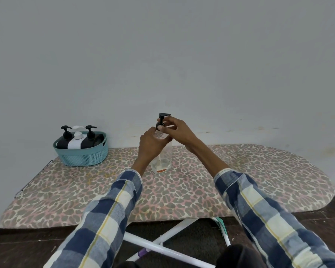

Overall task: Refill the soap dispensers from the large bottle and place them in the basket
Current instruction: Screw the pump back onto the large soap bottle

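Note:
A large clear bottle (165, 157) with a black pump head (163, 118) stands upright on the leopard-print ironing board (259, 180), near its back edge. My left hand (150, 145) grips the bottle's upper body. My right hand (177, 128) pinches the black pump collar at the bottle's neck. At the back left a teal basket (83, 156) holds three soap dispensers: a black one (64, 139), a white one (76, 141) and another black one (90, 140), all with pump heads.
A plain grey wall rises right behind the board. White folding legs (162, 246) of the board show below its front edge, over a dark floor. A metal rest sticks out at the board's left end (33, 180).

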`<state>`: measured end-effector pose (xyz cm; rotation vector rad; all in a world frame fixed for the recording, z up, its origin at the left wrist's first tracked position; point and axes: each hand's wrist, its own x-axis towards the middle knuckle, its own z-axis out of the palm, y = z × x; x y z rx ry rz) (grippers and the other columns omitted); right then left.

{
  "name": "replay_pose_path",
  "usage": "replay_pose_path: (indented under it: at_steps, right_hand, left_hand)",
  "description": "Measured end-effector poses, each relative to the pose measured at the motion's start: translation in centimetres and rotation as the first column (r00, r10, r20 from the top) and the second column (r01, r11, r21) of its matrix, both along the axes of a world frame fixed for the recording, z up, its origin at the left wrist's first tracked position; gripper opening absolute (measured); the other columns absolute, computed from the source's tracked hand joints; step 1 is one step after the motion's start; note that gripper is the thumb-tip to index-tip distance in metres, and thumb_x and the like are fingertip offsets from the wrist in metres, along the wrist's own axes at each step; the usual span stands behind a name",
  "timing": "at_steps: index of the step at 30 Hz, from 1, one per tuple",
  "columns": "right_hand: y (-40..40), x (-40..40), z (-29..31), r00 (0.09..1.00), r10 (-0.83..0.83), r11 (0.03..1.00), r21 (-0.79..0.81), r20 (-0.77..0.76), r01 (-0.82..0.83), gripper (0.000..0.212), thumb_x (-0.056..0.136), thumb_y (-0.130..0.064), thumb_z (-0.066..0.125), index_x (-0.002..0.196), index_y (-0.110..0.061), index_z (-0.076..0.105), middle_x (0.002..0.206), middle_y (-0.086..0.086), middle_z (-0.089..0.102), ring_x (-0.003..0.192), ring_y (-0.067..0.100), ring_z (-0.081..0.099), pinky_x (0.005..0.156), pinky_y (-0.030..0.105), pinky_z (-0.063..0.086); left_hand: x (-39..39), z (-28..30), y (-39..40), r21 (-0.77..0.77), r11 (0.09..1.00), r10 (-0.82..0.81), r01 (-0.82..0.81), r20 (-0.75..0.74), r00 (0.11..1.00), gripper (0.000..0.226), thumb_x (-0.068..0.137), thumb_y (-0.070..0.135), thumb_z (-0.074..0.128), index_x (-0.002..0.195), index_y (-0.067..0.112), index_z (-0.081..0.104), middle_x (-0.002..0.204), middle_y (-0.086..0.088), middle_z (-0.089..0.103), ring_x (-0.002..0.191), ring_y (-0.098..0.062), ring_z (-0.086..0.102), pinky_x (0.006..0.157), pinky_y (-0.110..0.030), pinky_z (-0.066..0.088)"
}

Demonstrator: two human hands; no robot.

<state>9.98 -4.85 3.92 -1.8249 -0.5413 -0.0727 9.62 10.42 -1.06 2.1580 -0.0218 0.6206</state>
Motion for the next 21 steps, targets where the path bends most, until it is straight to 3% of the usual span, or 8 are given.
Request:
replay_pose_path:
  at_steps: [5,9,14,19,21]
  right_hand:
    - [-0.9,-0.1,-0.2,0.998,0.010,0.999,-0.032,0.065,-0.008,0.023,0.103,-0.025,0.069,0.125,-0.026,0.075,0.121,-0.014,0.077,0.113,0.009,0.073,0.103,0.035,0.055]
    - [0.2,-0.4,0.4,0.982,-0.055,0.974,-0.207,0.183,0.093,0.026,0.106,-0.026,0.060,0.128,-0.034,0.073,0.123,-0.020,0.075,0.112,0.008,0.070,0.098,0.034,0.049]
    - [0.0,-0.3,0.8,0.970,-0.026,0.946,-0.309,0.243,0.103,0.030,0.106,-0.020,0.056,0.129,-0.032,0.071,0.121,-0.022,0.073,0.107,0.010,0.070,0.104,0.039,0.050]
    - [-0.4,0.0,0.4,0.968,-0.046,0.973,-0.208,0.245,0.099,0.019,0.099,-0.025,0.074,0.117,-0.021,0.072,0.111,-0.012,0.074,0.097,0.012,0.071,0.094,0.035,0.054]
    - [-0.2,0.1,0.0,0.972,-0.098,0.978,-0.160,0.214,0.134,0.028,0.090,-0.038,0.084,0.105,-0.020,0.068,0.103,-0.011,0.074,0.095,0.010,0.071,0.086,0.031,0.055]
  left_hand:
    - [0.2,-0.2,-0.5,0.009,1.000,0.013,-0.013,-0.009,1.000,0.056,0.082,0.064,0.079,0.119,0.023,0.068,0.102,0.013,0.073,0.090,-0.008,0.068,0.068,-0.019,0.047]
    - [-0.1,0.0,-0.2,0.002,1.000,0.000,0.000,0.003,1.000,0.057,0.084,0.062,0.077,0.126,0.024,0.070,0.108,0.012,0.075,0.091,-0.005,0.066,0.068,-0.013,0.041]
    - [-0.2,0.1,-0.4,0.019,1.000,0.003,-0.003,0.003,1.000,0.068,0.075,0.076,0.068,0.119,0.023,0.069,0.104,0.010,0.076,0.090,-0.010,0.069,0.066,-0.016,0.041]
    - [0.0,0.1,-0.5,0.049,0.998,0.030,-0.030,0.001,1.000,0.065,0.080,0.071,0.073,0.123,0.022,0.069,0.109,0.008,0.076,0.094,-0.012,0.069,0.069,-0.022,0.044]
    - [-0.1,0.1,-0.5,0.060,0.998,0.015,-0.016,0.010,1.000,0.066,0.077,0.073,0.068,0.125,0.029,0.070,0.112,0.011,0.077,0.099,-0.011,0.072,0.070,-0.019,0.044]
